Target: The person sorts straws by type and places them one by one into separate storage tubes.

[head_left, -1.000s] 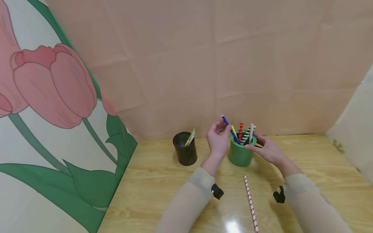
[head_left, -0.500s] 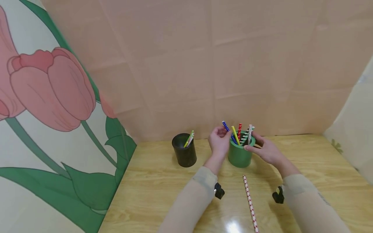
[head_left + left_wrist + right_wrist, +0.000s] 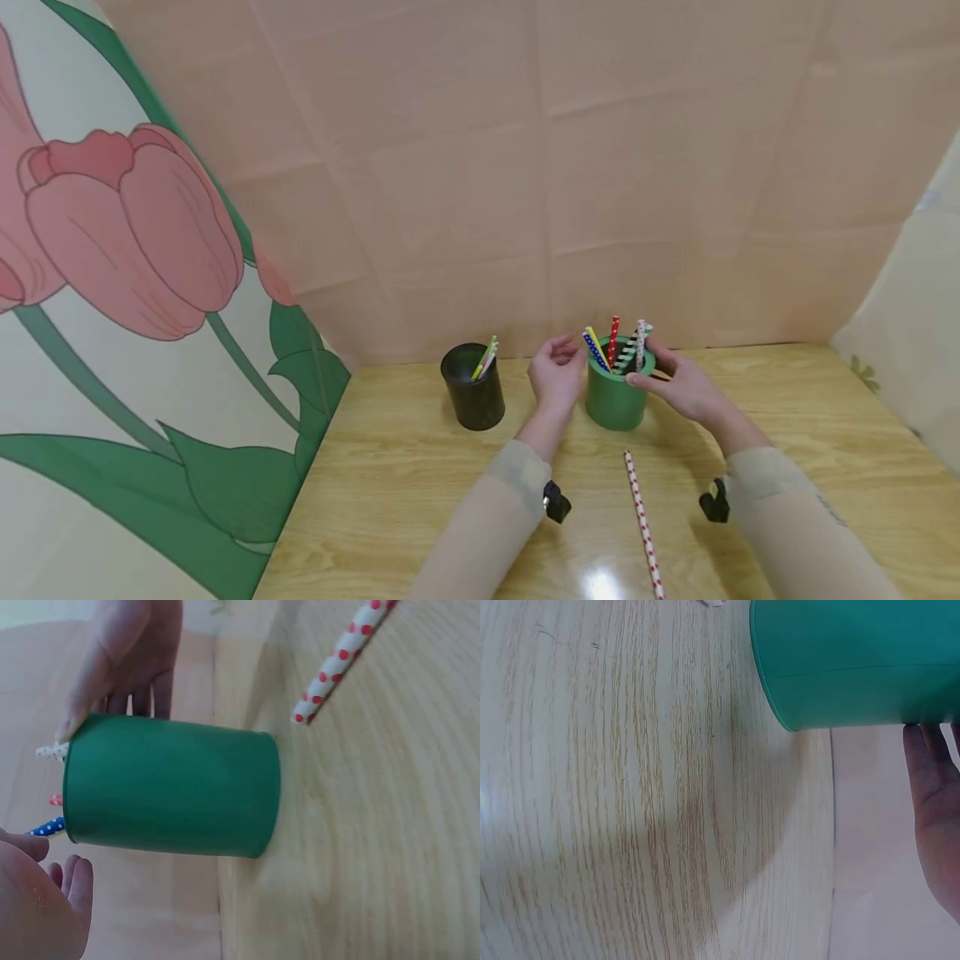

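The green cup (image 3: 617, 404) stands upright on the table, holding several patterned paper straws. A blue straw with white dots (image 3: 596, 350) leans at its left rim beside a yellow one; a red dotted straw (image 3: 613, 333) and a black-and-white striped straw (image 3: 626, 357) stand further right. My left hand (image 3: 553, 375) hovers just left of the cup, fingers loosely bent with nothing in them. My right hand (image 3: 686, 387) holds the cup from the right, thumb at the front rim and fingers behind. In the left wrist view the thumb (image 3: 73, 712) rests at the rim.
A black cup (image 3: 476, 408) with several straws stands to the left. One white straw with red dots (image 3: 642, 521) lies on the wooden table (image 3: 390, 483) in front of the green cup. A brown paper-like backdrop (image 3: 450, 208) rises behind the table.
The left hand lowered the blue dotted straw into the green cup, let go of it and moved slightly left. The right hand stayed on the cup.
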{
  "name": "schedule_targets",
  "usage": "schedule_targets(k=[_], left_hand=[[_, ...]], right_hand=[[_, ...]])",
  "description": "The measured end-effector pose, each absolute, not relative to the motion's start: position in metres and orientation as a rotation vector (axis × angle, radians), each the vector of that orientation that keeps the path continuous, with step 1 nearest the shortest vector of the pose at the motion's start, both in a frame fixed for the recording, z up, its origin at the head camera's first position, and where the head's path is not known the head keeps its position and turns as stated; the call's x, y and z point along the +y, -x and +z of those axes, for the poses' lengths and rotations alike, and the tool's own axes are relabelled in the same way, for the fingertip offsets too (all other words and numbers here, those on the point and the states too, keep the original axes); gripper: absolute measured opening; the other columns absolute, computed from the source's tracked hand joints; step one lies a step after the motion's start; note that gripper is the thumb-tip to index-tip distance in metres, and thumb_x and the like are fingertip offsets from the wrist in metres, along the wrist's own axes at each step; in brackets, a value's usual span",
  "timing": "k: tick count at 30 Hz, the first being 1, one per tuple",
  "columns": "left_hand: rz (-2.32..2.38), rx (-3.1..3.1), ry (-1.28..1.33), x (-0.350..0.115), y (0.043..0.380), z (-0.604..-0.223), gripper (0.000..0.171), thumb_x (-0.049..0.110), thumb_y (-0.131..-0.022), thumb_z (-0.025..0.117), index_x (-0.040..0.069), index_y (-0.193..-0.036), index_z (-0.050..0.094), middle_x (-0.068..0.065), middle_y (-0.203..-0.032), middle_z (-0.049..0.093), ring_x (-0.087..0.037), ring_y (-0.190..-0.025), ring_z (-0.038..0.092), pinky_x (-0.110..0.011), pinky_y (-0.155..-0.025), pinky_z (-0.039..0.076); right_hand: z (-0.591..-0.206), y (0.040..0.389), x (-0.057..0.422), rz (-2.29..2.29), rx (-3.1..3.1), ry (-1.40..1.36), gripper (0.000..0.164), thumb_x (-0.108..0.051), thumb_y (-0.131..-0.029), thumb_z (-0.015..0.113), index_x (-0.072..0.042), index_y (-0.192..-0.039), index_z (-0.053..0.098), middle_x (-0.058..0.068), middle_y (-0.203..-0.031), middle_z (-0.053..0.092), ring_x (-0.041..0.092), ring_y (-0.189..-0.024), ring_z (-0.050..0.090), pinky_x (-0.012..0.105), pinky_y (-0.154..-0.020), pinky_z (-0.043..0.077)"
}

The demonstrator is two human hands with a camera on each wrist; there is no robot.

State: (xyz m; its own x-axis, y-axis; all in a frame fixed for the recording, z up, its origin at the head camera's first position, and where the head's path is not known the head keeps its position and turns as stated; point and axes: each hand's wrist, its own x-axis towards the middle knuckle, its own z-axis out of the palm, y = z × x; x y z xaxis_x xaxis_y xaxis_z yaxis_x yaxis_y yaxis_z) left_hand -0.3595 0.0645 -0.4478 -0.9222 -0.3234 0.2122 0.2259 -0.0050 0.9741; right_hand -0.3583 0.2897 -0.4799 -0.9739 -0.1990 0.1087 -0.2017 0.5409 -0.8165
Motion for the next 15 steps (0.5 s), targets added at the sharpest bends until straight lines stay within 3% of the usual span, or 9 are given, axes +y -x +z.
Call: schedule_targets(k=[3, 8, 15], left_hand=[[-2.003, -1.873, -0.115, 0.058, 0.356, -0.456, 0.021, -0.001, -0.085, 0.086, 0.011, -0.101, 0.079, 0.005, -0.086, 0.073, -0.008, -0.076, 0.066, -0.028, -0.074, 0.061], [-2.181, -1.774, -0.119, 0.050, 0.343, -0.473, 0.018, -0.007, -0.085, 0.080, 0.004, -0.098, 0.076, -0.003, -0.086, 0.071, -0.015, -0.073, 0.068, -0.030, -0.068, 0.064], [-2.417, -2.028, -0.091, 0.059, 0.305, -0.506, 0.020, -0.009, -0.086, 0.082, -0.004, -0.104, 0.074, -0.008, -0.084, 0.068, -0.019, -0.064, 0.069, -0.042, -0.067, 0.068]], right_hand=[[-0.480, 0.359, 0.289, 1.446, -2.766, -0.365, 0.106, -0.055, -0.101, 0.071, -0.002, -0.170, 0.012, 0.034, -0.169, 0.024, 0.056, -0.152, 0.030, 0.069, -0.118, 0.036], [-0.482, 0.362, 0.290, 1.455, -2.770, -0.375, 0.106, -0.055, -0.101, 0.071, -0.003, -0.171, 0.011, 0.035, -0.169, 0.023, 0.057, -0.152, 0.030, 0.069, -0.117, 0.037], [-0.482, 0.361, 0.293, 1.461, -2.767, -0.379, 0.105, -0.054, -0.102, 0.070, -0.003, -0.171, 0.009, 0.038, -0.167, 0.023, 0.059, -0.151, 0.030, 0.071, -0.115, 0.039]])
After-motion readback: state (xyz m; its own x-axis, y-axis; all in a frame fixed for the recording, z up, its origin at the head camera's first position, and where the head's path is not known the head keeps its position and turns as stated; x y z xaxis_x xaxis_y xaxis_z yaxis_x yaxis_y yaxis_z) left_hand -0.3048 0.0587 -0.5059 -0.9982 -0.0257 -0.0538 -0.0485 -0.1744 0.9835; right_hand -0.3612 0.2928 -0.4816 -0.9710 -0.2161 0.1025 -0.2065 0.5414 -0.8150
